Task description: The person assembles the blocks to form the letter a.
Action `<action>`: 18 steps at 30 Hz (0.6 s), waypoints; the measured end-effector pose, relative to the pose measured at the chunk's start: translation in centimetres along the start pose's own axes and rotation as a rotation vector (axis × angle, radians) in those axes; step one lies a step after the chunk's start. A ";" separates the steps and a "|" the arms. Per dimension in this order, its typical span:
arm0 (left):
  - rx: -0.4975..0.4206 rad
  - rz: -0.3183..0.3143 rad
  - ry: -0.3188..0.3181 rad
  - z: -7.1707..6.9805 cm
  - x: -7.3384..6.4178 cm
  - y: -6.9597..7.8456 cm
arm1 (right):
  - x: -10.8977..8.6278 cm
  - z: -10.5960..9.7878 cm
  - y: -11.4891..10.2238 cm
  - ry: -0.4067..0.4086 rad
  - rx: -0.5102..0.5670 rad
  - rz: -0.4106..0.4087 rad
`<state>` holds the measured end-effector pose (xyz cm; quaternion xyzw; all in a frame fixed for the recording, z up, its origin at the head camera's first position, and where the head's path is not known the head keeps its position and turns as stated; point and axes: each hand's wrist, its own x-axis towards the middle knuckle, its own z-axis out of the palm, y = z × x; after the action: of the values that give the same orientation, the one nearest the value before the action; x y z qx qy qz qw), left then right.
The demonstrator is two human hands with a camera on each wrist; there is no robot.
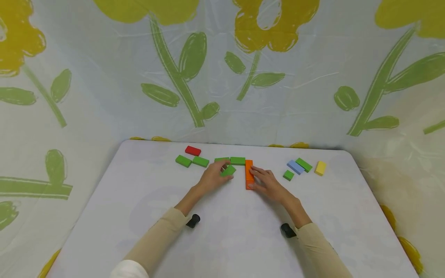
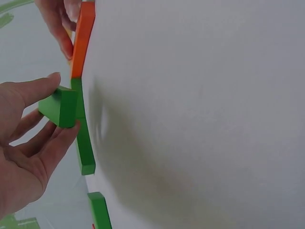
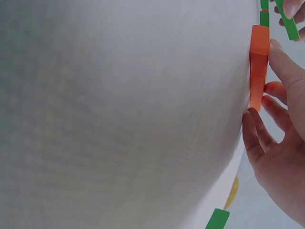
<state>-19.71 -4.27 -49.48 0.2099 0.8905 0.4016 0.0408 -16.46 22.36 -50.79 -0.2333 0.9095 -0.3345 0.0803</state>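
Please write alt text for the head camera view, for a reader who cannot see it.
Two hands work on a white table: the left hand pinches a green block, and the right hand touches an orange block. More green blocks, a red block, a blue block and a yellow block lie behind.

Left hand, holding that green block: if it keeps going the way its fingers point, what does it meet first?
Probably the orange block, just past the green block that the left hand pinches; depth is unclear.
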 end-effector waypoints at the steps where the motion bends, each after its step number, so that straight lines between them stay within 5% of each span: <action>1: -0.002 0.001 -0.007 0.1 -0.2 0.1 | 0.0 0.0 0.0 0.002 0.002 -0.001; 18: 0.024 -0.045 -0.116 2.6 -3.2 2.1 | 0.0 0.2 0.2 0.031 -0.004 -0.040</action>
<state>-15.49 -2.53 -49.99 0.2131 0.8960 0.3769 0.0990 -16.48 22.44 -51.06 -0.2465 0.9064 -0.3378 0.0591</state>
